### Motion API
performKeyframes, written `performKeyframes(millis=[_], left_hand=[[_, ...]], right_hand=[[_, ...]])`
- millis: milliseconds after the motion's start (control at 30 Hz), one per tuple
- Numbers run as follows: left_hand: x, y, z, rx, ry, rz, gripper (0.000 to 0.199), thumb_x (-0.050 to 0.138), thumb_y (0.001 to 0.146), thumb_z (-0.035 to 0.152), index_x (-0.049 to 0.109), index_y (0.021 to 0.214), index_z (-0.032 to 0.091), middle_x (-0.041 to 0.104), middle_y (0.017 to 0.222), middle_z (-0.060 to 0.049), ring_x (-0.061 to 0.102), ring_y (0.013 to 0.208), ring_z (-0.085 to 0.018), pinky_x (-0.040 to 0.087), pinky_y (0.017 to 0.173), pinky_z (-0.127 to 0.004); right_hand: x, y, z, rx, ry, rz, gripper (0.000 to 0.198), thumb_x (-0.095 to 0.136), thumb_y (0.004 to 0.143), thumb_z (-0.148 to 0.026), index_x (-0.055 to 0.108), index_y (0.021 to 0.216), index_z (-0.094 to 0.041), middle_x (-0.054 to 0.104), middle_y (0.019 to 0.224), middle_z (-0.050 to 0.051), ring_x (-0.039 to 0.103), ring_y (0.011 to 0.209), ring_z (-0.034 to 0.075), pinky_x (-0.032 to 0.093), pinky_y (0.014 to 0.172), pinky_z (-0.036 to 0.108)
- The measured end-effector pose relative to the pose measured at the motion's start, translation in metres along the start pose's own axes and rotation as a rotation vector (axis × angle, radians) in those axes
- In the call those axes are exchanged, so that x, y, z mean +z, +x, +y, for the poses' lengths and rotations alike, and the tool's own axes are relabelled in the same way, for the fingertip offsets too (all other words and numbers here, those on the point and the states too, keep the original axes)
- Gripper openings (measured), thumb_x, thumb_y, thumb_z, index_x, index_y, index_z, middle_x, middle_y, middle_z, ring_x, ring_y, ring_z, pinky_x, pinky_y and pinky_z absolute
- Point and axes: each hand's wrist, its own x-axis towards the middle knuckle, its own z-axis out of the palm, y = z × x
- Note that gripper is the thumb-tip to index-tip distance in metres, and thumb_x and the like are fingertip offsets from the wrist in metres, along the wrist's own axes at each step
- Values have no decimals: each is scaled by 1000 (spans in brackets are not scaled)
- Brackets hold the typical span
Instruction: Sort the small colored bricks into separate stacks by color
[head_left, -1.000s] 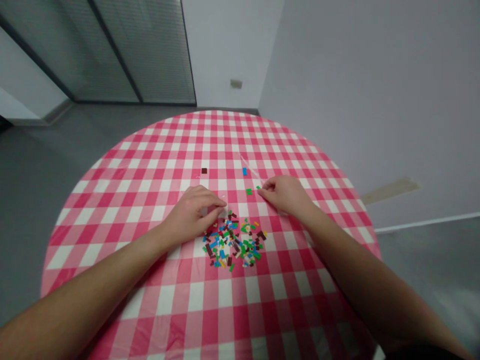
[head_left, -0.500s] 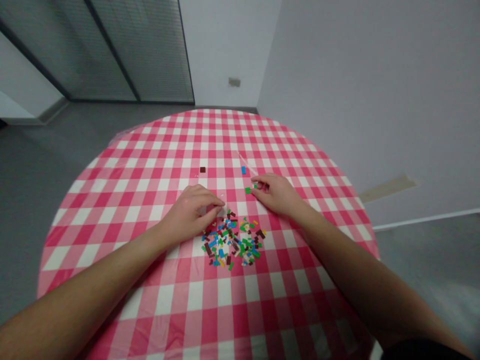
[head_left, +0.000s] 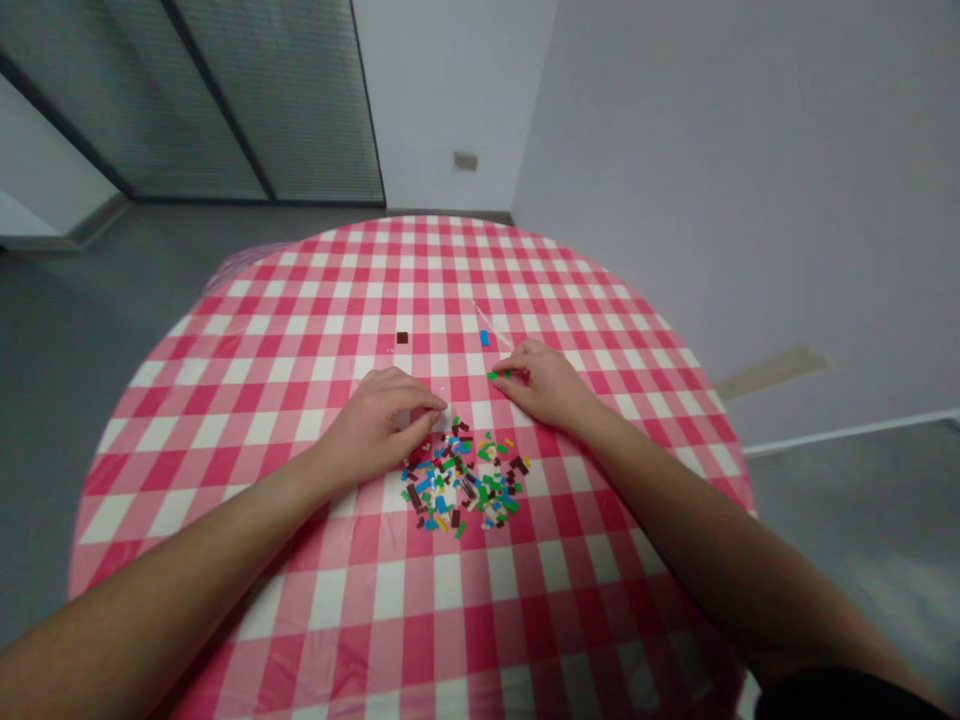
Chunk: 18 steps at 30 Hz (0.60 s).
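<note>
A loose pile of small toy building bricks [head_left: 465,482], in green, blue, brown, white and yellow, lies on the checked tablecloth. At the pile's far left edge, my left hand [head_left: 390,415] has thumb and forefinger pinched together; whatever they hold is too small to make out. Beyond the pile to the right, my right hand [head_left: 544,385] closes thumb and fingertips at a green brick [head_left: 492,377], which its fingers partly hide. Just past those fingertips lies a blue brick [head_left: 484,338]. A dark brown brick [head_left: 403,338] sits farther left, beyond my left hand.
The round table [head_left: 420,640] wears a red-and-white checked cover. A thin clear strip [head_left: 491,325] lies near the blue brick. Behind stand a glass partition with blinds [head_left: 300,100] and a pale wall [head_left: 712,200] on the right.
My right fingertips have closed in on the green brick and now cover more of it. My left hand keeps its pinch in nearly the same place. The whole view has shifted slightly.
</note>
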Motion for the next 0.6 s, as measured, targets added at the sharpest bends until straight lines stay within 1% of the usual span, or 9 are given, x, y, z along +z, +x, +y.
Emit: performKeyframes(millis=[233, 600], left_hand=[[0, 0, 0, -10, -12, -4, 18, 59, 96, 22, 77, 96, 19, 78, 88, -6, 70, 86, -24, 49, 81, -42], [-1, 0, 1, -29, -3, -19, 20, 57, 96, 24, 77, 96, 21, 79, 89, -5, 70, 87, -24, 49, 83, -43]], right_hand=[[-2, 2, -1, 2, -1, -9, 17, 70, 93, -24, 81, 105, -18, 69, 94, 11, 65, 93, 24, 54, 87, 40], [-4, 2, -2, -8, 17, -17, 14, 72, 92, -24, 81, 100, -19, 70, 90, 9, 65, 89, 23, 53, 84, 38]])
